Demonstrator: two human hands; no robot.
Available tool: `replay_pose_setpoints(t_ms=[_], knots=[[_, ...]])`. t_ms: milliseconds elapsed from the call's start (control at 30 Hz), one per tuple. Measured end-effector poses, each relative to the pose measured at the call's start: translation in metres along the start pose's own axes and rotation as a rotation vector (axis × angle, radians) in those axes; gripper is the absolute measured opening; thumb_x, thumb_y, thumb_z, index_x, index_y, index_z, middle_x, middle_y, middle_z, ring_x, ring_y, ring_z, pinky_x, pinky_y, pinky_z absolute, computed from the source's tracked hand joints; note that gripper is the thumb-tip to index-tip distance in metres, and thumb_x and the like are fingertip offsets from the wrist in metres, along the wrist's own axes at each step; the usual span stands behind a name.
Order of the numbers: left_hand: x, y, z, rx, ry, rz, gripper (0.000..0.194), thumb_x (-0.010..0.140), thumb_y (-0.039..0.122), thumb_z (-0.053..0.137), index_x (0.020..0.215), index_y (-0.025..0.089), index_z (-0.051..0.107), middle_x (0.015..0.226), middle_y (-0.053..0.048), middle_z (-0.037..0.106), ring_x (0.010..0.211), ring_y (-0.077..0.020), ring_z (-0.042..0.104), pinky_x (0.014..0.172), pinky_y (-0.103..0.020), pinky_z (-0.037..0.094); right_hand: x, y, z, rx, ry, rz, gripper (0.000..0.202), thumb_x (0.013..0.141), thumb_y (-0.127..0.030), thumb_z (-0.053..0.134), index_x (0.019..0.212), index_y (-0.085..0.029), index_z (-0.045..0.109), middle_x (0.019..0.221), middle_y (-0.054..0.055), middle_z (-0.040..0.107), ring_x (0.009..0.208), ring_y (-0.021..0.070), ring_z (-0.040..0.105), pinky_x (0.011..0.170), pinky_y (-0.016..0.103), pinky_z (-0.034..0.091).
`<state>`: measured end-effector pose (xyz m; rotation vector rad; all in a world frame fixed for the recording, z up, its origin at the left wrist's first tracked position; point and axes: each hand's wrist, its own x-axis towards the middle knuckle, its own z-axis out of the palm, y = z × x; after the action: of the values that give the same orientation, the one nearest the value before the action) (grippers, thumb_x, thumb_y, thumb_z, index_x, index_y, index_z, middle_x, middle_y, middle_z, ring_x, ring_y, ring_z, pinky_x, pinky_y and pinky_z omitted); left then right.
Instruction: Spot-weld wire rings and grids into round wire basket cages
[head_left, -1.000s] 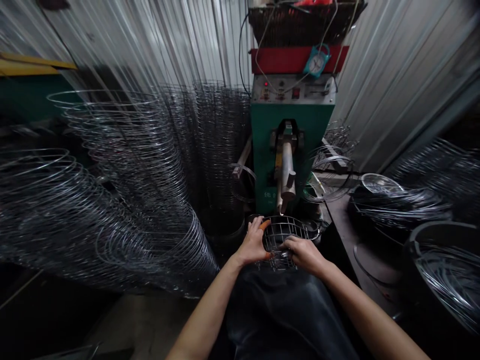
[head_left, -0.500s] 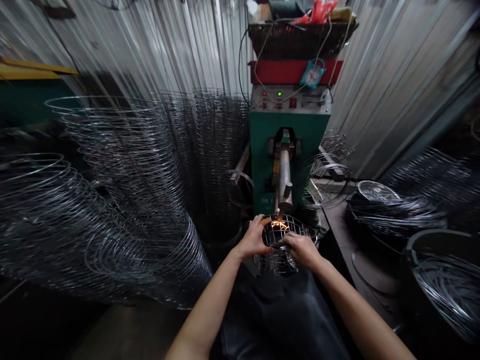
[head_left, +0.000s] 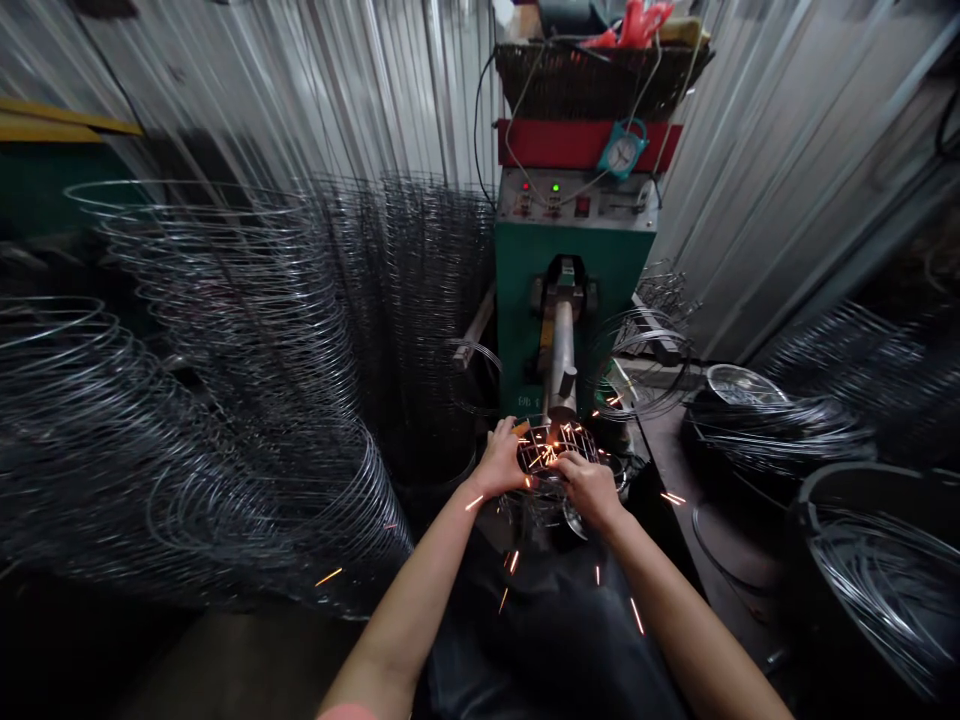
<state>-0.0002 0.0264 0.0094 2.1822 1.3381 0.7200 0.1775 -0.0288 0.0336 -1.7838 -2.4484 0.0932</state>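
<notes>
The left hand (head_left: 501,460) has its grip closed on the left edge of the mesh (head_left: 579,441), fingers on the far side and thumb nearer, with orange covers showing on the digits; the right hand (head_left: 589,487) has a narrow grip, its fingers pinching the near right side of the mesh, though I cannot tell on which wire; the mesh sits between the hands, under the tip of the metal arm (head_left: 562,350) that juts from the green machine (head_left: 525,265); sparks (head_left: 551,452) burst at that tip and streak over both forearms and the dark apron (head_left: 555,630); on the machine's panel a red light (head_left: 526,187) and a green light (head_left: 556,188) glow; a teal clock (head_left: 622,153) hangs above them, in front of a red band, and a wicker basket (head_left: 592,90) stands on top; to the left rise tall stacks of wire rings (head_left: 240,290); to the right, wire coils (head_left: 787,430) lie on a grey desk (head_left: 731,520), and nearer, a dark bucket (head_left: 807,505) holds more wire.
</notes>
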Motion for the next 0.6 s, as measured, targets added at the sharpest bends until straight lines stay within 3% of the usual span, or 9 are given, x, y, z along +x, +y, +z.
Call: replay_pose_setpoints(t_ms=[100, 233, 300, 400, 500, 600], knots=[[0.000, -0.003, 0.002, -0.017, -0.007, -0.009, 0.100, 0.043, 0.029, 0.084, 0.132, 0.016, 0.040, 0.142, -0.021, 0.031, 0.135, -0.0371, 0.024, 0.106, -0.058, 0.024, -0.008, 0.001, 0.006, 0.131, 0.114, 0.041, 0.033, 0.087, -0.019, 0.050, 0.118, -0.028, 0.059, 0.121, 0.006, 0.058, 0.089, 0.0175, 0.064, 0.070, 0.026, 0.049], [0.000, -0.004, 0.004, -0.009, 0.015, -0.021, 0.102, 0.044, 0.029, 0.084, 0.134, 0.016, 0.038, 0.146, -0.022, 0.025, 0.138, -0.0371, 0.016, 0.109, -0.058, 0.016, -0.040, 0.008, 0.026, 0.681, 0.309, 0.178, 0.036, 0.084, -0.035, 0.054, 0.116, -0.020, 0.054, 0.108, 0.010, 0.061, 0.096, 0.0225, 0.059, 0.077, 0.033, 0.050], [0.004, -0.004, 0.003, 0.000, 0.031, -0.034, 0.103, 0.044, 0.028, 0.085, 0.134, 0.014, 0.037, 0.146, -0.023, 0.023, 0.138, -0.0372, 0.015, 0.109, -0.057, 0.015, -0.057, 0.014, 0.039, 0.997, 0.242, 0.326, 0.034, 0.083, -0.043, 0.050, 0.106, -0.019, 0.056, 0.088, 0.008, 0.063, 0.080, 0.0206, 0.060, 0.064, 0.030, 0.050], [0.013, -0.007, 0.002, 0.008, 0.061, -0.076, 0.101, 0.043, 0.028, 0.086, 0.132, 0.014, 0.039, 0.144, -0.022, 0.026, 0.136, -0.0365, 0.021, 0.108, -0.057, 0.018, -0.079, 0.022, 0.057, 1.436, 0.119, 0.574, 0.035, 0.077, -0.046, 0.055, 0.098, -0.018, 0.056, 0.068, 0.001, 0.054, 0.054, 0.0135, 0.050, 0.042, 0.022, 0.037], [0.022, -0.010, 0.002, 0.014, 0.076, -0.100, 0.098, 0.044, 0.028, 0.086, 0.130, 0.014, 0.041, 0.140, -0.021, 0.031, 0.133, -0.0356, 0.027, 0.106, -0.057, 0.024, -0.097, 0.030, 0.069, 1.758, 0.127, 0.760, 0.036, 0.066, -0.036, 0.068, 0.096, -0.019, 0.057, 0.068, 0.000, 0.052, 0.050, 0.0097, 0.044, 0.038, 0.019, 0.030], [0.030, -0.011, 0.002, 0.010, 0.097, -0.101, 0.096, 0.043, 0.028, 0.085, 0.129, 0.015, 0.043, 0.137, -0.019, 0.035, 0.131, -0.0357, 0.030, 0.104, -0.056, 0.027, -0.112, 0.038, 0.076, 1.911, 0.132, 0.874, 0.032, 0.063, -0.028, 0.071, 0.090, -0.019, 0.057, 0.070, 0.000, 0.053, 0.051, 0.0090, 0.045, 0.038, 0.017, 0.030]])
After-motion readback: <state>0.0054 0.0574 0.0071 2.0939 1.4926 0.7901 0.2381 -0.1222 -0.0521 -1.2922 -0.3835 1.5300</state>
